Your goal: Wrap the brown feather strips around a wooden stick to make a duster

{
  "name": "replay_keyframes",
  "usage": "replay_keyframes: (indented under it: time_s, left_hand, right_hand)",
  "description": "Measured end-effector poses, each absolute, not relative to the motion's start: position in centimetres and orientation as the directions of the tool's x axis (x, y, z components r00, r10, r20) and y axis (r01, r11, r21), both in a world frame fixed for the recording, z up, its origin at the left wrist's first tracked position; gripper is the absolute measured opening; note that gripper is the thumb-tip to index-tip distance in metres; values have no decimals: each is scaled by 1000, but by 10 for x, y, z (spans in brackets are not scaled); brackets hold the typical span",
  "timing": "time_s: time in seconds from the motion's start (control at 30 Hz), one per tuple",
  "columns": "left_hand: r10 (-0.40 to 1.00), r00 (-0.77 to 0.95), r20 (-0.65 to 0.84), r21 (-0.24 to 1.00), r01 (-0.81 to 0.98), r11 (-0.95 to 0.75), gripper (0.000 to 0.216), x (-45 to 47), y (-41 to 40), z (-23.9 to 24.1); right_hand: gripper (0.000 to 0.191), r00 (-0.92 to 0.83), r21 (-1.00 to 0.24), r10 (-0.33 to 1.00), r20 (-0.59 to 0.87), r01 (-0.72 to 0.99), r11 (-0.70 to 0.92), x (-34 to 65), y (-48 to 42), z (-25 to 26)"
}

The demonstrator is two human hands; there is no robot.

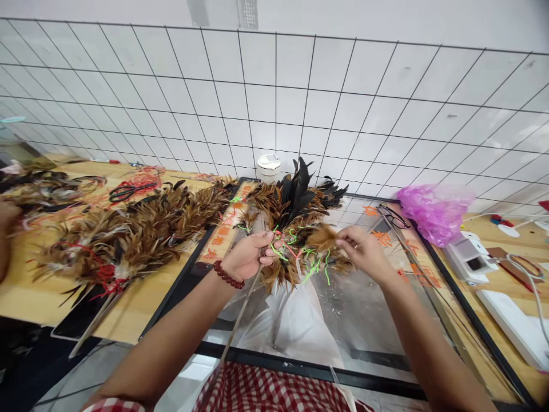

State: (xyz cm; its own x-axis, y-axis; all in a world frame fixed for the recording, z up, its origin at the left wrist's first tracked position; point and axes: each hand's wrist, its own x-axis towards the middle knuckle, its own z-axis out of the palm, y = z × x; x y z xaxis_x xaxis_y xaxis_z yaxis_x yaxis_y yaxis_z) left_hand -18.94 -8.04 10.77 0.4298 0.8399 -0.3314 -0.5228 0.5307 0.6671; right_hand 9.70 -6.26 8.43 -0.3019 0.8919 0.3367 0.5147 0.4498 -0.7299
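Left hand (246, 256): fingers curled together, clamped on a thin, tan, stick-like rod (241, 315) just below its feathered end
Rod's long axis: slants from the left fingers back toward the wearer's body, its near end by the red-and-white checked cloth (253, 386)
Right hand (364, 252): thumb and fingertips pinched together on a soft, flat, golden-brown feather tuft (321, 236)
Tuft: lies leftward from the right fingers, between the two hands, reaching toward the left fingers; the right hand is nearer; whether its far end touches the other plumes, I cannot tell
Brown-and-black feather bundle (298, 197): just beyond the left fingers, glossy black blades standing out of fluffy brown plumes
Neon-green thin threads (315, 266): curly loose ends, between the left and right fingers
Worktop (364, 315): smooth clear sheet with a black frame, beneath both sets of fingers
Long brown feather pile (150, 234): bushy, well to the left of the left fingers
Crumpled purple plastic bag (437, 214): thin, shiny, beyond and right of the right fingers
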Motion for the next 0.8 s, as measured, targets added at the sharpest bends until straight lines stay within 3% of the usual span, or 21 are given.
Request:
replay_keyframes:
  time_s: [0.07,0.1,0.2,0.3,0.47,0.63,0.8]
  left_hand:
    - [844,421,-332,669,-526,526,7,-186,-78,105]
    - [845,414,-337,675,-520,524,8,-183,-76,104]
    - [852,373,-367,713,-475,516,8,-173,-74,102]
    - [863,321,-391,738,-451,502,10,-165,-76,101]
    - [859,332,-390,733,-452,508,9,-162,-83,105]
    - [878,362,-313,764,-453,459,9,-164,-85,104]
    - [882,391,-261,807,-413,422,29,-163,-86,101]
  right_hand:
    - [24,-136,-958,974,178,204,204,91,-70,94]
    - [28,-127,-996,989,77,32,81,82,-74,97]
    - [30,-258,-944,961,-97,-281,-171,43,-84,100]
    - [24,-241,-901,969,-61,-404,-157,5,-85,96]
    - [21,-94,-902,995,-27,-427,-64,-25,-77,81]
    - [23,2,-961,997,78,-265,76,-30,-77,68]
    - [20,85,-964,982,170,-193,183,-35,-78,63]
